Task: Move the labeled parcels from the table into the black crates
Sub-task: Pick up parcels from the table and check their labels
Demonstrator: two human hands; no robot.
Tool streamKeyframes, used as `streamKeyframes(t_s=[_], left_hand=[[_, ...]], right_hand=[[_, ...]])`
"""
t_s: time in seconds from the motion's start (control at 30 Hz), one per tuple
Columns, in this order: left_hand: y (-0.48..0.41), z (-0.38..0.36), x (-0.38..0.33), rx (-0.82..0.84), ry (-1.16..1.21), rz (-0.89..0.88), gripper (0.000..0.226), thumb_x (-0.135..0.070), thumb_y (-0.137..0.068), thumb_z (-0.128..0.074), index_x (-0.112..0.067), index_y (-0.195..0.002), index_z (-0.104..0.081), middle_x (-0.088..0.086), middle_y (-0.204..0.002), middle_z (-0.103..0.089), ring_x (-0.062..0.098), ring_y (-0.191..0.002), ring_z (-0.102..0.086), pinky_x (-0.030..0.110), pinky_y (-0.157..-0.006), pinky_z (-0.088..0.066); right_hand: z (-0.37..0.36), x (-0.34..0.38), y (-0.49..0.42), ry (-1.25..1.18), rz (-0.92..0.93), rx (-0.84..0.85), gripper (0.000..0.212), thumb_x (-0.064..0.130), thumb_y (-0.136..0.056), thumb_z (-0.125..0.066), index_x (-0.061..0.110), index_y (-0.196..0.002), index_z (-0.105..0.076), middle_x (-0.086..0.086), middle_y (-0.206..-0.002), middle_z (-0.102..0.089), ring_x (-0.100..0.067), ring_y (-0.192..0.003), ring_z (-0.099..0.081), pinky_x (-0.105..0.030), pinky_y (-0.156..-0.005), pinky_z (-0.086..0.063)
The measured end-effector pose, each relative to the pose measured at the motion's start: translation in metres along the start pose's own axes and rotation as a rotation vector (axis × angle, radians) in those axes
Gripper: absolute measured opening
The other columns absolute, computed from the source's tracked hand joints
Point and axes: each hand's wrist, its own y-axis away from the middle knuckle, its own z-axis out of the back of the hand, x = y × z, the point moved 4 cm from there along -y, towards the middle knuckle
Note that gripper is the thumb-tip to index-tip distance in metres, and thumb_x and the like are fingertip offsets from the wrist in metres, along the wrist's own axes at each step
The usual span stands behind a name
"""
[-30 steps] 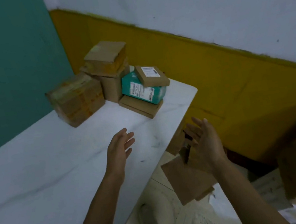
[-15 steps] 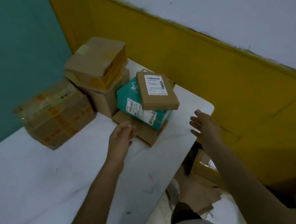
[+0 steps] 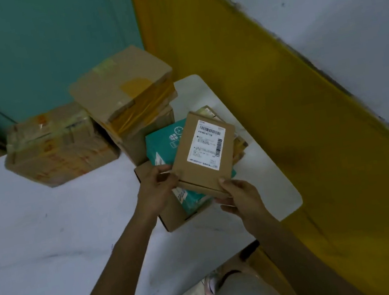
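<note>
Right hand (image 3: 240, 195) pinches the parcel (image 3: 205, 156) at its near corner, thumb on top; left hand (image 3: 157, 191) curls round its left edge. It rests tilted on the teal parcel (image 3: 162, 142), at the table's (image 3: 49, 234) far end. Best lift it straight up and level, so the teal one and the stacked boxes (image 3: 123, 92) beyond are not dragged along.

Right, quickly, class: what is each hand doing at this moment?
Left hand: gripping the small labeled box.
Right hand: gripping the same box's near corner.
</note>
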Motion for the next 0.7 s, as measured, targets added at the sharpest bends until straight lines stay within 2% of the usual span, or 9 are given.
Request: streamKeyframes(t_s=[0.13,0.2,0.27,0.33,0.4,0.47,0.57,0.63,0.7], left_hand=[[0.010,-0.001,-0.008,-0.014,-0.004,-0.035,0.008,-0.038,-0.089,-0.062,-0.033,-0.096,-0.063,-0.024,-0.099,-0.064,-0.009,-0.082,-0.064,0.010,-0.055,-0.048],[0.015,-0.002,-0.015,-0.036,0.001,-0.052,0.014,-0.036,-0.091,-0.059,-0.031,-0.104,-0.061,-0.020,-0.105,-0.062,0.001,-0.097,-0.064,0.013,-0.062,-0.048],[0.020,0.005,-0.031,-0.105,0.038,-0.121,0.028,-0.034,-0.092,-0.059,-0.029,-0.120,-0.056,-0.014,-0.116,-0.060,0.010,-0.110,-0.059,0.019,-0.070,-0.048],[0.027,0.019,-0.054,-0.159,0.155,-0.257,0.047,-0.033,-0.091,-0.062,-0.027,-0.135,-0.047,-0.007,-0.128,-0.059,0.013,-0.115,-0.058,0.026,-0.079,-0.052],[0.036,0.035,-0.076,-0.161,0.251,-0.370,0.056,-0.031,-0.089,-0.063,-0.029,-0.141,-0.041,0.000,-0.131,-0.058,0.015,-0.117,-0.058,0.028,-0.083,-0.055],[0.046,0.047,-0.090,-0.151,0.289,-0.435,0.055,-0.032,-0.087,-0.062,-0.035,-0.138,-0.043,-0.003,-0.129,-0.059,0.014,-0.119,-0.057,0.026,-0.085,-0.054],[0.059,0.065,-0.099,-0.189,0.322,-0.464,0.043,-0.032,-0.084,-0.063,-0.039,-0.125,-0.051,-0.002,-0.125,-0.062,0.019,-0.117,-0.059,0.034,-0.090,-0.055],[0.066,0.082,-0.101,-0.260,0.372,-0.464,0.027,-0.020,-0.091,-0.060,-0.032,-0.115,-0.056,-0.001,-0.113,-0.067,0.023,-0.108,-0.064,0.037,-0.084,-0.057],[0.074,0.103,-0.099,-0.335,0.403,-0.458,0.020,-0.011,-0.094,-0.056,-0.026,-0.106,-0.058,-0.002,-0.104,-0.070,0.021,-0.099,-0.069,0.033,-0.073,-0.059]], right_hand=[[0.011,0.014,0.005,-0.032,0.108,0.023,0.024,0.031,-0.089,-0.066,0.021,-0.109,-0.057,0.000,-0.098,-0.071,-0.012,-0.074,-0.073,-0.024,-0.062,-0.051],[0.017,0.027,0.011,-0.017,0.234,0.041,0.019,0.025,-0.089,-0.066,0.026,-0.106,-0.058,0.003,-0.100,-0.071,-0.014,-0.082,-0.072,-0.022,-0.064,-0.051],[0.023,0.043,0.018,0.011,0.382,0.087,0.029,0.013,-0.086,-0.068,0.023,-0.111,-0.060,0.005,-0.104,-0.071,-0.013,-0.094,-0.069,-0.021,-0.069,-0.054],[0.028,0.060,0.024,0.043,0.518,0.141,0.039,-0.001,-0.081,-0.069,0.018,-0.115,-0.061,-0.002,-0.110,-0.070,-0.016,-0.102,-0.066,-0.029,-0.080,-0.056],[0.030,0.075,0.028,0.082,0.622,0.177,0.043,-0.005,-0.078,-0.070,0.024,-0.109,-0.063,-0.004,-0.114,-0.067,-0.018,-0.105,-0.063,-0.032,-0.086,-0.054],[0.026,0.088,0.032,0.037,0.670,0.260,0.043,-0.001,-0.074,-0.073,0.028,-0.104,-0.065,-0.004,-0.114,-0.067,-0.019,-0.106,-0.063,-0.029,-0.083,-0.055],[0.010,0.095,0.043,0.021,0.676,0.410,0.041,0.009,-0.068,-0.073,0.031,-0.102,-0.067,-0.004,-0.115,-0.068,-0.019,-0.107,-0.066,-0.025,-0.077,-0.056],[-0.003,0.092,0.050,0.017,0.687,0.449,0.042,0.010,-0.067,-0.073,0.033,-0.102,-0.067,-0.002,-0.114,-0.070,-0.019,-0.106,-0.066,-0.025,-0.076,-0.056],[-0.016,0.087,0.059,-0.050,0.673,0.443,0.049,0.009,-0.068,-0.072,0.026,-0.113,-0.062,-0.003,-0.116,-0.069,-0.020,-0.108,-0.066,-0.030,-0.079,-0.057]])
